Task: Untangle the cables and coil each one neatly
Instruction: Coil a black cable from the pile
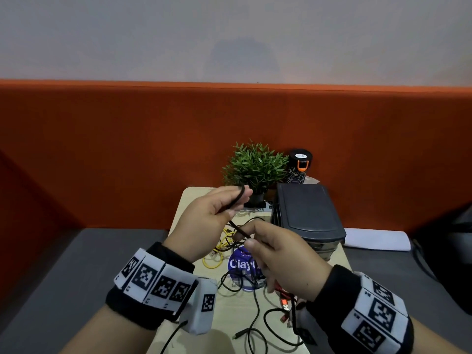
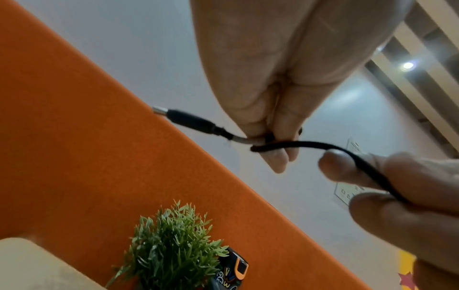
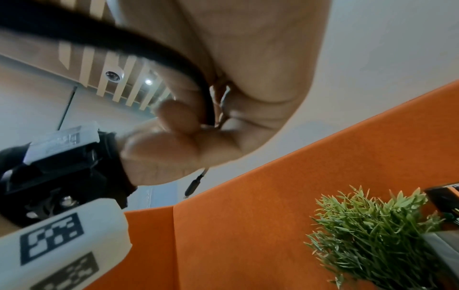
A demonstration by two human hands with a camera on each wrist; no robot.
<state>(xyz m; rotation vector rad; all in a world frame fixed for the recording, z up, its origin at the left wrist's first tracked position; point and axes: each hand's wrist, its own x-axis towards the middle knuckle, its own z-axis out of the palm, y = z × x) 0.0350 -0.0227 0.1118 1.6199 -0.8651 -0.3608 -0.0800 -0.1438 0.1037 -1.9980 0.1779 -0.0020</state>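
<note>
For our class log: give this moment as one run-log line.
left hand: pinches black cable | right hand: pinches same cable | rest: tangled on table

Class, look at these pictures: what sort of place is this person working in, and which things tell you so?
Probably an office desk: an orange partition backs it, and a dark drawer unit and small potted plant stand on the pale table.

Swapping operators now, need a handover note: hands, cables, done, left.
Left hand pinches the black cable near its plug, raised above the table.
Right hand pinches the same cable lower down.
Yellow cable, red cable and more black cable lie tangled on the table.
Done: no finished coil in view.
Left: free the black cable, coil it, then the others.
</note>
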